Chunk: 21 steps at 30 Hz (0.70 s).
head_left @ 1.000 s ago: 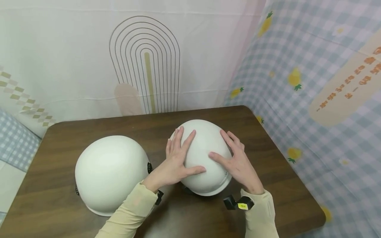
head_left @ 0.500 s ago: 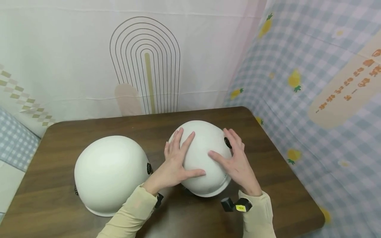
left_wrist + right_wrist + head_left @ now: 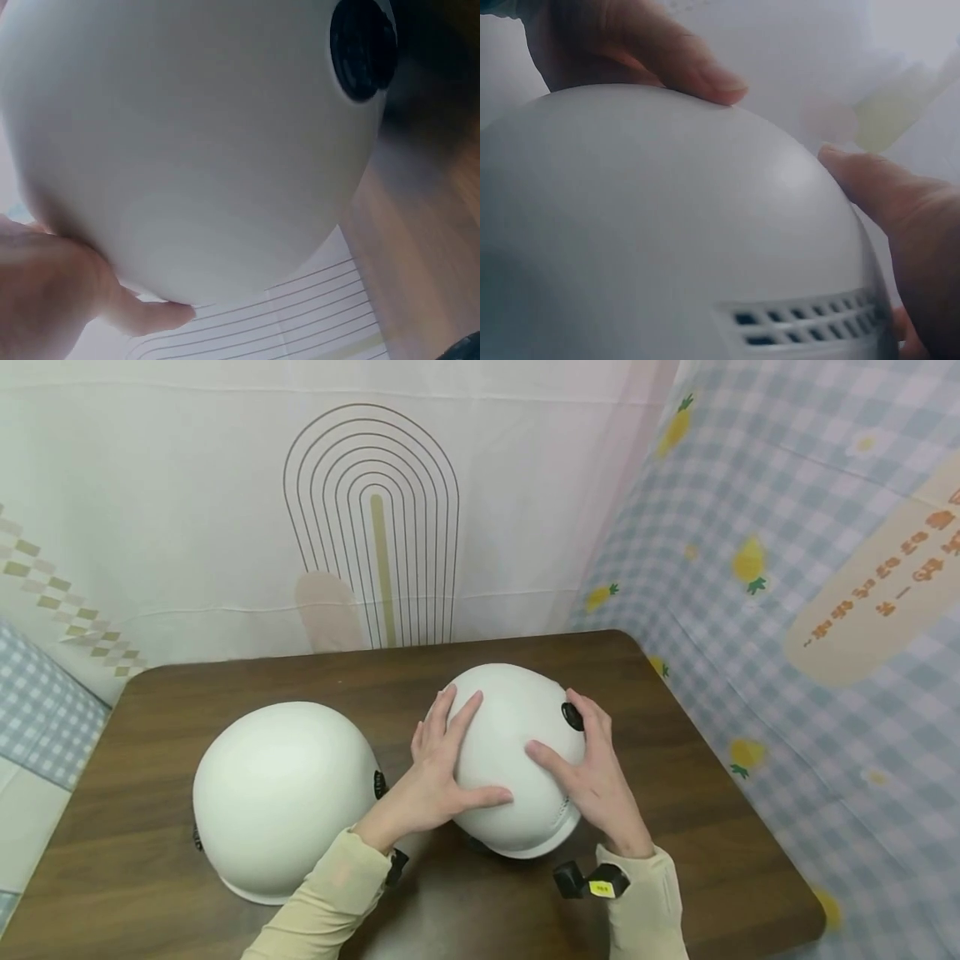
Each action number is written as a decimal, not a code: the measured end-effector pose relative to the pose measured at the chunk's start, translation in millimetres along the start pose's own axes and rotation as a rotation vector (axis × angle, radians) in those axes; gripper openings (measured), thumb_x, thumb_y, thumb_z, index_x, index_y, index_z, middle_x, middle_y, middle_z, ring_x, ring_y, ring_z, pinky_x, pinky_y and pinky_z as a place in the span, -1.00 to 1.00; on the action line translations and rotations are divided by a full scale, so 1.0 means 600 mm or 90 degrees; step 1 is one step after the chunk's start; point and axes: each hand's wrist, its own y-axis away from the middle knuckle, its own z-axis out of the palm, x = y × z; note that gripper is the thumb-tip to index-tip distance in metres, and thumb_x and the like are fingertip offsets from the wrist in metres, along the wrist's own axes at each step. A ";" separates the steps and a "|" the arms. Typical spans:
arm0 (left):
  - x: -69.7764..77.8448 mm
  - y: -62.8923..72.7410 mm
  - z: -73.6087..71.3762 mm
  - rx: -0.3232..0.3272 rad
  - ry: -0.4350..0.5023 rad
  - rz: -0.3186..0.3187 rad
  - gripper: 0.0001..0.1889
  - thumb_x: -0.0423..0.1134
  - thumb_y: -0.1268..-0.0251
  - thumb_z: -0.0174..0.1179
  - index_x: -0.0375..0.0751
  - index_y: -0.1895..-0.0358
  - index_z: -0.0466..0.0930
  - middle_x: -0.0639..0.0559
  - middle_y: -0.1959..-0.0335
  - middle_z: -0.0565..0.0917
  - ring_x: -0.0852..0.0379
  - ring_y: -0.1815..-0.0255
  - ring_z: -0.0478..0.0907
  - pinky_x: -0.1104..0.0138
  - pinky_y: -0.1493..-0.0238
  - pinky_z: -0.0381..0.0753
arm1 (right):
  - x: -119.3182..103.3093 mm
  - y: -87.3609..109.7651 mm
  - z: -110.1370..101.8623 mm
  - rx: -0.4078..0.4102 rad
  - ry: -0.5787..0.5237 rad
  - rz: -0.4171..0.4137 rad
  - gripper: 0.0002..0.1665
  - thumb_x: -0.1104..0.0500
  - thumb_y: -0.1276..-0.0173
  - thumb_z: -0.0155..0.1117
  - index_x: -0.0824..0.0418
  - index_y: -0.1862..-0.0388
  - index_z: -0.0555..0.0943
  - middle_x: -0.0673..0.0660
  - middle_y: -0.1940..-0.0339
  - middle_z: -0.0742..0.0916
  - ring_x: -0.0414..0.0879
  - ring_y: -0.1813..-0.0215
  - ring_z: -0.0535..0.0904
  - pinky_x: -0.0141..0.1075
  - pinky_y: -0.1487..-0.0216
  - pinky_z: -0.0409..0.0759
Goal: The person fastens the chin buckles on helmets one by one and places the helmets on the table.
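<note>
A white helmet (image 3: 504, 735) sits on the brown table, right of centre, its rim towards the near side. My left hand (image 3: 437, 781) rests on its left side with fingers spread and the thumb across the near part of the dome. On its right side lies my right hand (image 3: 600, 777), fingertips beside a round black fitting (image 3: 572, 717) and thumb on the shell. The left wrist view shows the smooth shell (image 3: 195, 157) and a round black fitting (image 3: 361, 51). Vent slots (image 3: 802, 322) show in the right wrist view. The helmet's inside is hidden.
A second white helmet (image 3: 281, 793) with black side fittings stands left on the wooden table (image 3: 697, 827), close to my left forearm. A white patterned cloth (image 3: 517, 510) hangs behind; a checked cloth (image 3: 810, 727) hangs at the right.
The black fitting on the right helmet has come into view beside my right fingertips, where they covered it a second ago. Both hands stay on that helmet with small shifts.
</note>
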 end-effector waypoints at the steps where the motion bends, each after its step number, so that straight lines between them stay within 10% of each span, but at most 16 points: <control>1: 0.001 0.000 0.000 -0.002 0.008 -0.006 0.21 0.20 0.08 0.47 0.26 -0.57 -0.23 -0.06 -0.57 -0.34 0.02 -0.56 -0.41 -0.24 -0.37 -0.38 | 0.000 0.000 0.000 0.009 -0.002 -0.003 0.04 -0.23 -0.18 0.40 -0.10 -0.54 0.11 0.07 -0.51 0.11 0.19 -0.35 0.27 0.23 -0.20 0.33; 21: 0.017 0.002 0.021 -0.006 0.047 -0.082 0.40 0.20 0.28 0.57 0.46 -0.53 -0.41 -0.01 -0.55 -0.46 -0.10 -0.54 -0.47 -0.33 -0.32 -0.11 | -0.042 0.005 0.000 0.040 0.046 -0.020 0.08 -0.31 -0.01 0.50 -0.14 -0.48 0.23 0.08 -0.50 0.07 0.15 -0.35 0.24 0.21 -0.21 0.30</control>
